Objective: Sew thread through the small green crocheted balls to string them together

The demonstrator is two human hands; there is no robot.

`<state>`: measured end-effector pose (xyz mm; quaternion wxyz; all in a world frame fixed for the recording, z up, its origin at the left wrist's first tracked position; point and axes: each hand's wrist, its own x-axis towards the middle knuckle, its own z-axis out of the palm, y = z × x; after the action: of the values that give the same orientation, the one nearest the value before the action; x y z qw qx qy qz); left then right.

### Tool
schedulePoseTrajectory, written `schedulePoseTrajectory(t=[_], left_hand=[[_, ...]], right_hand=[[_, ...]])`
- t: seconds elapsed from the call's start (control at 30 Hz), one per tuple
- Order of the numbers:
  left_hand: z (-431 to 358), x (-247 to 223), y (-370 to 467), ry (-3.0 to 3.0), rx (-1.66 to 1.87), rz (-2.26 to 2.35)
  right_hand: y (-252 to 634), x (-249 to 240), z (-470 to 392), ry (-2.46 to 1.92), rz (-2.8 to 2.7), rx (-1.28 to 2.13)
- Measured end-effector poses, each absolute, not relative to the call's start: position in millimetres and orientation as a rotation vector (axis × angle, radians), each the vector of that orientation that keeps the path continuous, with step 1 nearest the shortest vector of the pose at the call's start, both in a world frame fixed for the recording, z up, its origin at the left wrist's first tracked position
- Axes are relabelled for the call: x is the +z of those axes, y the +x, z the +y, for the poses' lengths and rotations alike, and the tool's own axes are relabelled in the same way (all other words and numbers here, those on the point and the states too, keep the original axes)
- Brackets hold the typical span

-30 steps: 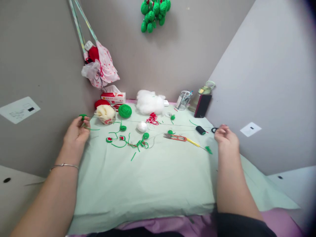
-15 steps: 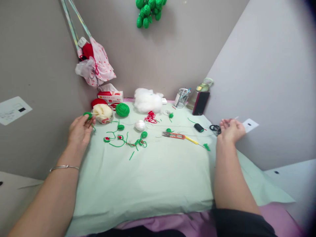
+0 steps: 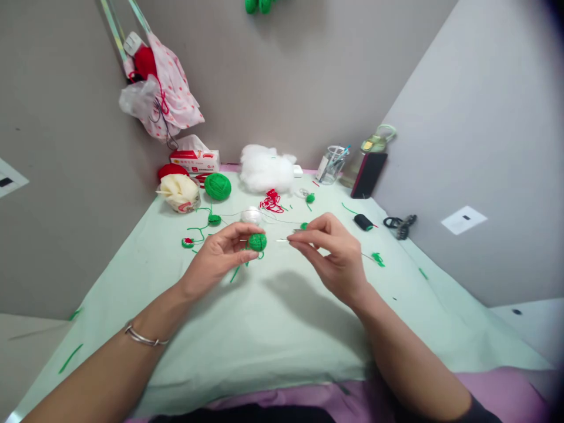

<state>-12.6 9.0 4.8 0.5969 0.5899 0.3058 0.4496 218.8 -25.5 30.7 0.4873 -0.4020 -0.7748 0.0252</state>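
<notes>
L hand point(image 3: 212, 258) is pinching a small green crocheted ball point(image 3: 258, 242) btwn thumb + fingers, approx mid-view, held over the pale green table cover point(image 3: 264, 341). R hand point(image 3: 332, 255) has what looks like a sewing needle point(image 3: 282, 240) in a fingertip pinch, tip twd the ball, small gap, no contact.

Risks, imo: L thumb + fingertips sit right at the ball's edge, so a slip or overshoot = pricked finger. Ball is small + round, could roll in the pinch and throw the entry pt off. Dark thread point(image 3: 282, 221) lies loose behind the hands near the white yarn ball point(image 3: 251, 214); could snag there or on green yarn scraps point(image 3: 235, 274) if pulled.

Hard to see: needle's rear end is inside R fingers, can't tell if threaded. Grey sliver by R fingertips, prob a blade tip, rest hidden. Ball's L side covered by fingers. Hanging green bunch point(image 3: 251, 6) cut off at top.
</notes>
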Motion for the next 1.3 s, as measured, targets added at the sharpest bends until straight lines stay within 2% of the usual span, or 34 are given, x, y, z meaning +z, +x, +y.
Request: schedulePoseTrajectory(t=[0.2,1.3], left_hand=[[7.2,-2.5,-11.4,1.458,1.013,0.697],[9.7,-4.3,-9.3,1.365,1.001,0.765]], right_hand=[[217.6,22.0,-24.0,-0.886,-2.002,-0.180],[211.5,19.5,-27.0,-0.886,-2.043,-0.080]])
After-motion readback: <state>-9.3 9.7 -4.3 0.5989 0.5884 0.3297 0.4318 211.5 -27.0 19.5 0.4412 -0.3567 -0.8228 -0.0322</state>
